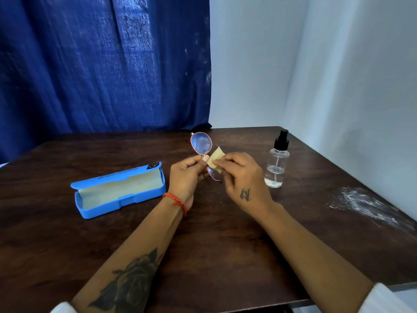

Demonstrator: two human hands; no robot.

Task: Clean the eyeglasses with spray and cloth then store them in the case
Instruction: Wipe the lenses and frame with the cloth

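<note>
Red-rimmed eyeglasses (201,143) are held upright above the middle of the table, one lens on top and the other low behind my fingers. My left hand (185,177) pinches the frame at the bridge. My right hand (242,177) pinches a small pale yellow cloth (216,158) against the lower lens. A clear spray bottle (277,163) with a black pump stands to the right of my hands. The blue glasses case (117,195) lies open on the left, its pale lining showing.
The dark wooden table (214,233) has a white smear (363,204) near its right edge. A blue curtain (101,64) hangs behind the table and a white wall (327,64) stands close at the back right.
</note>
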